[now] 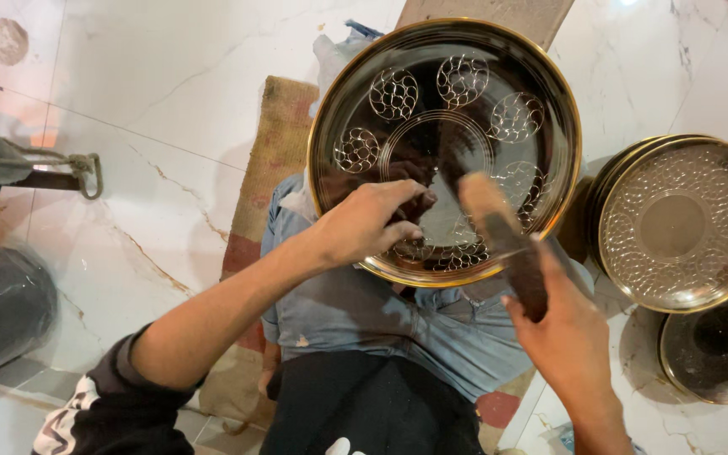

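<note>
Head view: left hand (372, 223) grips round brass tray (355, 101); right hand (562, 333) grips wooden mallet (503, 240).

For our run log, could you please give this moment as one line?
left hand: on patterned brass plate, propped on lap | right hand: holds wooden mallet over plate | stack of plates: on floor beside

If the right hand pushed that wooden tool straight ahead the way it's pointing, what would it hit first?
Most likely the big round brass tray. The right hand aims the wooden tool up and left, and its blurred tip sits over the tray's patterned lower part. Whether it already touches is unclear.
</note>
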Action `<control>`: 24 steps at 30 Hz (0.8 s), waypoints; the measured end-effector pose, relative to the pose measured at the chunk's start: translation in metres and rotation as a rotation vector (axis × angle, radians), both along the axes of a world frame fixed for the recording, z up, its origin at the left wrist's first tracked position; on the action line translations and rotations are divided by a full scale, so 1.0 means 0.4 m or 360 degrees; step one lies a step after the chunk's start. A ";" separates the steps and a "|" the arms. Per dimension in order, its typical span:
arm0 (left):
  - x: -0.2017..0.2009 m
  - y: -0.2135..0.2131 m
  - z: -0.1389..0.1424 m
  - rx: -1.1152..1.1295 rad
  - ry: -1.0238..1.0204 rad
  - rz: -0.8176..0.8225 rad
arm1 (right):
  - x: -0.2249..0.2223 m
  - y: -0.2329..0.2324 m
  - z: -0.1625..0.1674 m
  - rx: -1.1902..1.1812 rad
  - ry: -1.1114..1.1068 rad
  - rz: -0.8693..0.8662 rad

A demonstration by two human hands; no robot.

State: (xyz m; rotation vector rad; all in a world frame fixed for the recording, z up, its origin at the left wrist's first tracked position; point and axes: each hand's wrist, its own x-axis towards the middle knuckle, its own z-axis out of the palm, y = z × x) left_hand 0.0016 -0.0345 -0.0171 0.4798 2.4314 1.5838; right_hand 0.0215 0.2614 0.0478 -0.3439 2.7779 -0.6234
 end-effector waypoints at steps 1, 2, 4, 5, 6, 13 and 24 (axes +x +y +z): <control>0.003 0.010 -0.002 0.0089 0.0050 0.0058 | -0.004 0.001 0.006 -0.0135 0.0074 -0.0052; 0.004 0.019 -0.006 0.0054 0.0028 0.0026 | -0.010 0.003 0.014 0.0031 -0.0030 -0.0116; 0.000 0.031 -0.016 -0.0018 -0.0005 -0.0020 | -0.027 0.010 0.029 0.0362 -0.0222 -0.0229; -0.003 0.034 -0.022 -0.0037 0.0043 -0.0039 | -0.033 0.016 0.037 0.0536 -0.0228 -0.0152; -0.007 0.035 -0.028 -0.0058 0.0091 -0.0066 | -0.041 0.021 0.042 0.0710 -0.0235 -0.0083; -0.012 0.034 -0.044 -0.0054 -0.0030 -0.0143 | -0.058 0.046 0.022 -0.0991 -0.0157 -0.0800; 0.043 0.044 -0.033 -0.0090 -0.0095 0.0348 | -0.189 -0.060 0.106 0.0290 -0.0300 0.0261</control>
